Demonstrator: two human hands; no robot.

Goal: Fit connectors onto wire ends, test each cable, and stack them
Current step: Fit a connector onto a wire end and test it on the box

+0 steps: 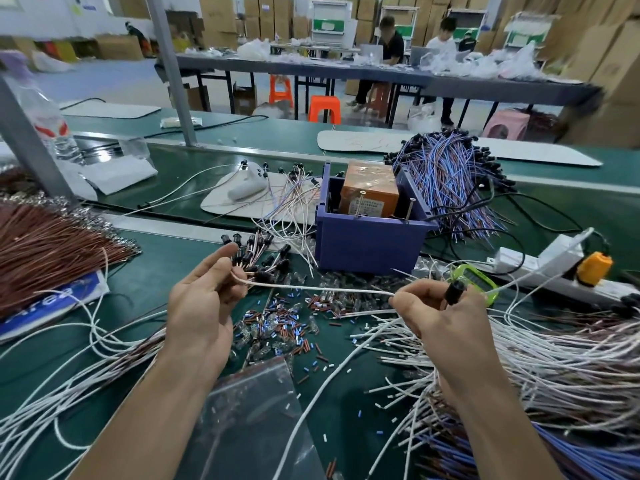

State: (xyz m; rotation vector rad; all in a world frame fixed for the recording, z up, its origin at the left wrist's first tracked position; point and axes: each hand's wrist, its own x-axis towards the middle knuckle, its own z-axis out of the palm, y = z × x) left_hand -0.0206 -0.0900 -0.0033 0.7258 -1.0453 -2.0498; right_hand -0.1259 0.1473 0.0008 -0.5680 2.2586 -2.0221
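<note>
White wire: taut, long axis left-right, just before the box.
Left hand: pinches one end.
Right hand: pinches the wire too, gripping a black connector.

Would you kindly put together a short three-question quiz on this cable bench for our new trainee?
1. True or false: the white wire runs stretched between the left hand and the right hand.
2. What sits inside the purple bin? A) a roll of tape; B) an orange box; C) a pair of scissors.
3. Fill the gap: the black connector is held in the ____ hand.

Key: 1 true; 2 B; 3 right.
</note>
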